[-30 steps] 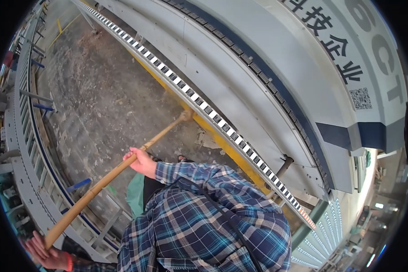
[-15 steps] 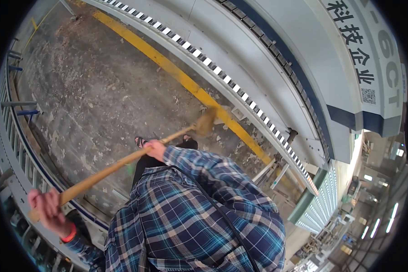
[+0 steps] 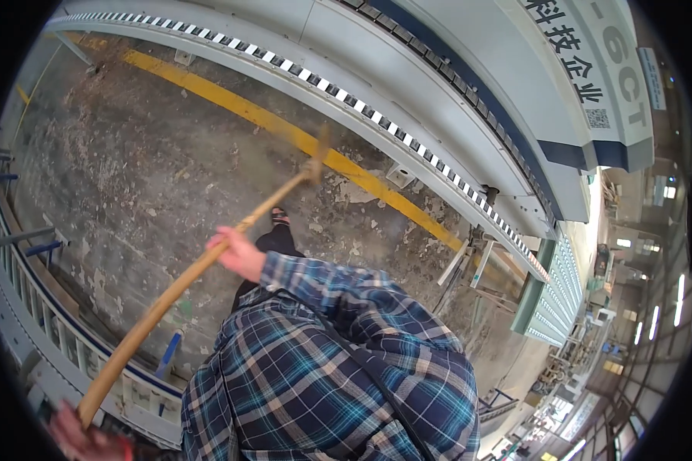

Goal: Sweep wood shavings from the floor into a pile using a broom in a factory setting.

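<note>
A broom [image 3: 169,296] with a long wooden handle slants from the lower left toward the middle of the floor. My right hand [image 3: 242,255] is closed round the handle partway along, in front of my body. At the handle's upper end, by the lower left rim of the picture, my left hand [image 3: 75,436] grips it, somewhat blurred. The broom's brown head [image 3: 320,157] is smeared by motion and lies over the yellow floor line [image 3: 238,110]. Whether its bristles touch the floor I cannot tell.
A long grey machine [image 3: 469,157] with a black-and-white toothed strip runs along the far and right side. To the left stands a roller conveyor [image 3: 61,323] with blue brackets. The concrete floor [image 3: 146,169] is worn and flaking. My foot [image 3: 281,217] shows near the broom.
The broom head has swung left and farther from me. My right hand moved left, and my left hand dropped toward the lower rim. The whole view has shifted as well.
</note>
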